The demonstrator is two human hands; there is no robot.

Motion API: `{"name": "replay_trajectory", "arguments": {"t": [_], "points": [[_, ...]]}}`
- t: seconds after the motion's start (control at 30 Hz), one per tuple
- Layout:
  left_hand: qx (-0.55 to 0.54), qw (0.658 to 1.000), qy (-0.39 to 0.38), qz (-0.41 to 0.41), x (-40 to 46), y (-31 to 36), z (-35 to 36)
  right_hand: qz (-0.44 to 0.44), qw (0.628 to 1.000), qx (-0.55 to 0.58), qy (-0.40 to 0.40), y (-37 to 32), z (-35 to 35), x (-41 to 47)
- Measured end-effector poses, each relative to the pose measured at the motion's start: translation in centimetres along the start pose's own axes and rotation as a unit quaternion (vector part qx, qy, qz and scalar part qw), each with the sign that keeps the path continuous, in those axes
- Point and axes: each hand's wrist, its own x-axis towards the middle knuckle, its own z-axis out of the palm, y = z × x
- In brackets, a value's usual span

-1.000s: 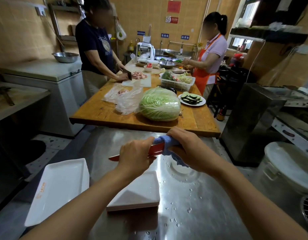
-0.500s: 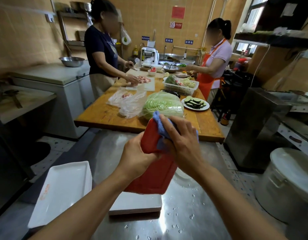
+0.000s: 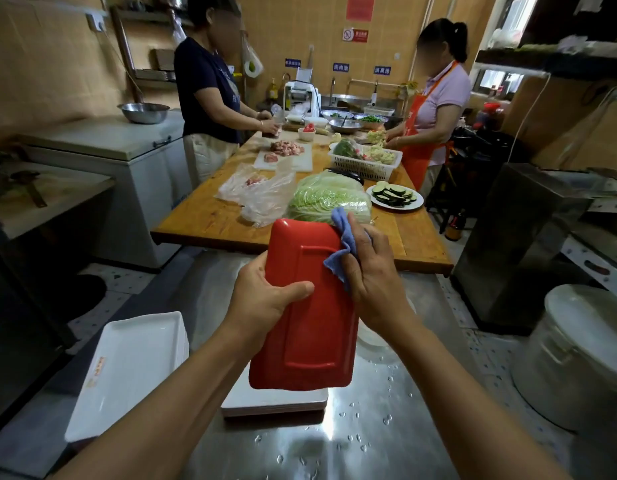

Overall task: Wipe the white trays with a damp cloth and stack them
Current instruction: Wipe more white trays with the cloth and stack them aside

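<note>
Gleaming wet steel counter [image 3: 386, 441], busy kitchen

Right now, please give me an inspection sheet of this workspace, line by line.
Surface: steel counter, wet with droplets.
Job's things: tray, red underside facing the camera, held upright; blue cloth on its right edge; white tray stacks at left and below the held tray.
Clutter: nothing seen on the counter.
Hands: left hand grips tray; right hand holds cloth.
Cables: white cord on right wall.
Surroundings: two people preparing food at wooden table; cabbage.
</note>
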Motion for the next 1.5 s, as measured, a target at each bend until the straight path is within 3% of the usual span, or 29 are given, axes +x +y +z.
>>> {"name": "replay_trajectory", "arguments": {"t": [0.17, 0.33, 0.43, 0.53, 0.67, 0.77, 0.83, 0.93, 1.0, 1.07, 1.2, 1.33, 1.5], "points": [[-0.073, 0.996, 0.051, -0.030, 0.3, -0.3, 1.2, 0.079, 0.995, 0.062, 0.014, -0.9, 1.3, -1.7], [-0.135, 0.983, 0.122, -0.035, 1.9, 0.3, 1.1, 0.128, 0.990, 0.057, -0.031, -1.4, 2.0, -5.5], [-0.165, 0.977, 0.133, -0.037, 2.0, -0.1, 1.7, 0.179, 0.974, 0.136, -0.023, -0.9, 1.2, -5.4], [-0.173, 0.975, 0.129, -0.058, 1.9, -0.9, 2.0, 0.210, 0.945, 0.248, -0.027, -0.2, -0.1, -4.3], [-0.112, 0.987, 0.059, -0.099, 2.1, -1.2, 1.2, 0.199, 0.930, 0.307, -0.012, 0.4, -0.8, -3.8], [-0.026, 0.994, 0.064, -0.083, 2.7, -0.7, -0.3, 0.174, 0.940, 0.290, -0.035, 1.2, -1.6, -3.6], [0.116, 0.990, 0.073, -0.026, 3.3, 0.4, -1.5, 0.157, 0.947, 0.271, -0.069, 1.8, -2.5, -3.5], [0.286, 0.956, -0.045, 0.039, 4.4, 2.3, -2.5, 0.141, 0.949, 0.250, -0.128, 2.4, -3.7, -3.2], [0.282, 0.947, -0.154, -0.005, 4.8, 3.3, -2.4, 0.129, 0.949, 0.243, -0.154, 2.6, -4.4, -2.8], [0.260, 0.945, -0.196, -0.038, 4.7, 3.6, -2.4, 0.122, 0.948, 0.241, -0.170, 2.8, -5.0, -2.4], [0.180, 0.969, -0.164, -0.033, 3.6, 3.4, -2.0, 0.083, 0.967, 0.168, -0.174, 2.6, -5.7, -1.6], [0.123, 0.984, -0.121, -0.035, 2.8, 3.0, -1.0, -0.007, 0.993, 0.018, -0.118, 0.7, -4.0, -0.4], [0.093, 0.992, -0.076, -0.025, 2.1, 2.6, -0.6, -0.079, 0.990, -0.102, -0.064, -0.9, -1.2, 0.4]]}}
